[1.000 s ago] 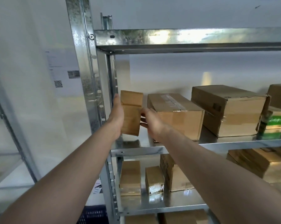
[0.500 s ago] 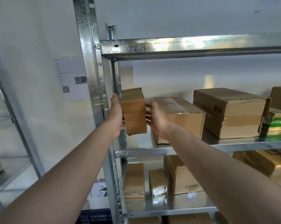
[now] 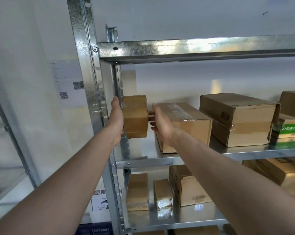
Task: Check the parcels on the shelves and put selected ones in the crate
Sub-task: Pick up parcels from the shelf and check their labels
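A small brown taped parcel [image 3: 135, 116] hangs above the left end of the middle shelf [image 3: 151, 162], clear of its surface. My left hand [image 3: 117, 119] holds its left side, fingers pointing up and the thumb near its lower edge. From the right, my right hand [image 3: 162, 124] has its bent fingertips against the parcel's right side. The top edge of a blue crate [image 3: 94, 230] shows at the bottom, left of the rack.
A taped cardboard box [image 3: 182, 122] sits just right of the parcel, then a bigger box [image 3: 236, 119] and a green-and-white box [image 3: 289, 128]. Several parcels [image 3: 137, 192] stand on the shelf below. The rack's steel post [image 3: 85, 65] rises close to my left hand.
Both hands have turned the parcel from standing tall with a broad face toward me to lying level with its end toward me, and raised it slightly. The view tilted up.
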{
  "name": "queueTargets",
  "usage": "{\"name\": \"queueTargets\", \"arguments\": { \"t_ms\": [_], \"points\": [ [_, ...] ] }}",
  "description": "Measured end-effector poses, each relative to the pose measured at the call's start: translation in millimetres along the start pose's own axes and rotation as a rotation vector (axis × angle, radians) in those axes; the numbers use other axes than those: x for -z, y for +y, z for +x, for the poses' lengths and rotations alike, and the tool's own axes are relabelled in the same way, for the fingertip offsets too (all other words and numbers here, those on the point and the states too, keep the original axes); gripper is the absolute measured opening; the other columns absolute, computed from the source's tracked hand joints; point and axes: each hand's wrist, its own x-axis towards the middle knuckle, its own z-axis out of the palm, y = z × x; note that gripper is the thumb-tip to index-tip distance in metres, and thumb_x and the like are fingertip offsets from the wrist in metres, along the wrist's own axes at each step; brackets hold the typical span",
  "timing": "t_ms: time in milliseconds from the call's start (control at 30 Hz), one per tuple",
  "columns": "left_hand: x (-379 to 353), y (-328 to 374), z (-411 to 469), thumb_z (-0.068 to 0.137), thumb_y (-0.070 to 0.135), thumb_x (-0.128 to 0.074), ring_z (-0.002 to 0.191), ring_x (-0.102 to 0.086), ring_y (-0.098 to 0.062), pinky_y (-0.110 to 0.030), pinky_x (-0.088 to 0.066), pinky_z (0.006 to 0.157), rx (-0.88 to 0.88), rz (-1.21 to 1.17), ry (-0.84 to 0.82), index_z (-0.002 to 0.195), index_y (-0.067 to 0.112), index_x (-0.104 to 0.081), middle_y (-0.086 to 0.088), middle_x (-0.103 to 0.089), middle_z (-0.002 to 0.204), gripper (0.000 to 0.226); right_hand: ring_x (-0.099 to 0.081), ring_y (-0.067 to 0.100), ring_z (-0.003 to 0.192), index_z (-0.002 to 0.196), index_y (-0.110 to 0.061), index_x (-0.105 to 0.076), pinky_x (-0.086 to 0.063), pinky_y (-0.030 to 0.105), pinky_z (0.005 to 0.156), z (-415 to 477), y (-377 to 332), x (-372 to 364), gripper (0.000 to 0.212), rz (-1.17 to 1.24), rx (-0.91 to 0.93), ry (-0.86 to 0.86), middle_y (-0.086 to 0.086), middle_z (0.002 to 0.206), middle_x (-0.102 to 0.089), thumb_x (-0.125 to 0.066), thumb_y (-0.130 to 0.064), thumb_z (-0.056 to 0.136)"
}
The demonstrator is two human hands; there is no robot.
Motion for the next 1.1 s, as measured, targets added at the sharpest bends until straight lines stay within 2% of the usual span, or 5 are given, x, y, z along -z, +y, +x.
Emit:
{"name": "queueTargets", "arguments": {
  "t_ms": [100, 200, 700, 900, 1100],
  "points": [
    [-4, 2, 0, 0.105, 0.073, -0.017, 0.084, -0.062, -0.02, -0.036, -0.043, 0.075, -0.027, 0.014, -0.005, 0.094, 0.023, -0.06, -0.006, -0.068, 0.093, 0.066, -0.059, 0.024, 0.128, 0.148, -0.01, -0.056, -0.041, 0.039, 0.114, 0, 1, 2, 0.065, 0.033, 0.012, -0.013, 0.011, 0.141, -0.064, -0.024, -0.057, 0.114],
    [-5, 2, -1, 0.105, 0.072, -0.02, 0.085, -0.065, -0.02, -0.038, -0.049, 0.092, -0.051, -0.003, -0.002, 0.092, 0.023, -0.061, -0.005, -0.07, 0.09, 0.066, -0.063, 0.016, 0.107, 0.139, -0.01, -0.06, -0.045, 0.033, 0.096, 4, 1, 3, 0.063, 0.053, 0.013, -0.02, 0.008, 0.13, -0.067, -0.025, -0.057, 0.113],
    [-8, 5, 5, 0.107, 0.068, -0.019, 0.078, -0.066, -0.02, -0.031, -0.049, 0.067, -0.058, -0.026, -0.049, 0.093, 0.019, -0.069, -0.006, -0.074, 0.085, 0.072, -0.062, 0.021, 0.123, 0.144, -0.016, -0.049, -0.05, 0.043, 0.114, 6, -2, 3, 0.04, -0.046, 0.114, 0.013, 0.007, 0.135, -0.065, -0.055, -0.032, 0.109],
    [-4, -2, 6, 0.107, 0.068, -0.015, 0.093, -0.065, -0.02, -0.042, -0.048, 0.102, -0.101, 0.0, -0.078, 0.096, 0.033, -0.066, -0.001, -0.072, 0.095, 0.063, -0.062, 0.01, 0.117, 0.151, -0.017, -0.048, -0.055, 0.019, 0.094, -5, -5, 3, 0.049, -0.238, 0.198, -0.017, -0.009, 0.125, -0.063, -0.064, -0.011, 0.106],
    [-3, -5, 9, 0.11, 0.063, -0.016, 0.088, -0.064, -0.017, -0.035, -0.047, 0.089, -0.096, 0.011, -0.069, 0.093, 0.033, -0.062, 0.002, -0.069, 0.091, 0.057, -0.054, 0.032, 0.134, 0.143, -0.032, -0.058, -0.048, 0.054, 0.117, 24, 19, -4, 0.057, -0.404, 0.222, 0.051, 0.003, 0.13, -0.06, -0.058, -0.022, 0.086]
  ]
}}
